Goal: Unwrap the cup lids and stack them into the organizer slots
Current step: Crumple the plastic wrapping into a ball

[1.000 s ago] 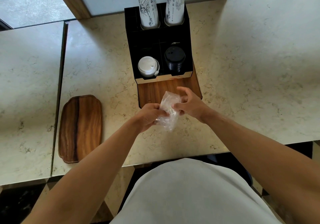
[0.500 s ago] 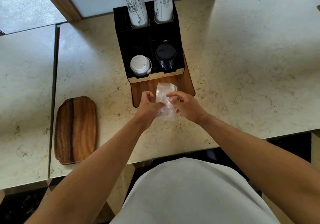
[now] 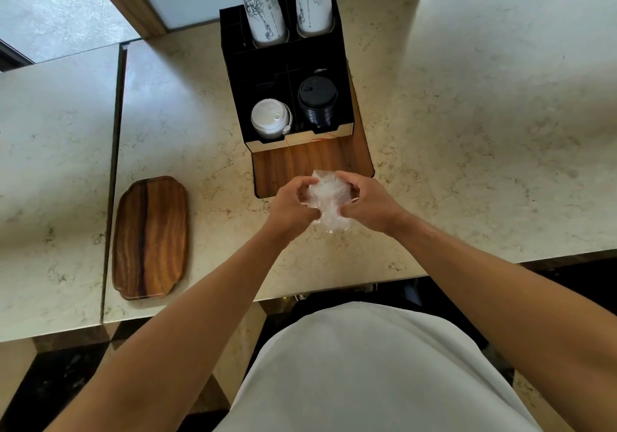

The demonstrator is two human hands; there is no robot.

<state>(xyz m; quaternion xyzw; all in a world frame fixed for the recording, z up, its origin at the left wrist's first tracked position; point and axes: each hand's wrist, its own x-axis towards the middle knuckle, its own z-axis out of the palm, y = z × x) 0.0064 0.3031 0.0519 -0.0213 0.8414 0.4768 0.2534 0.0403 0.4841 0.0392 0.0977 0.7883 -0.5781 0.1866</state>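
Print on tall white paper cup stacks (image 3: 267,11) at top centre too small to read, left hand (image 3: 291,206) and right hand (image 3: 369,204) at frame centre, fingers curled, gripping crumpled clear plastic wrap (image 3: 329,199)

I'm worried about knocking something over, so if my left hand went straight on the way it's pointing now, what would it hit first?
The left hand points up-right, so probably the crinkled clear plastic wrapper it already grips; beyond that, the right hand. Depth is unclear.
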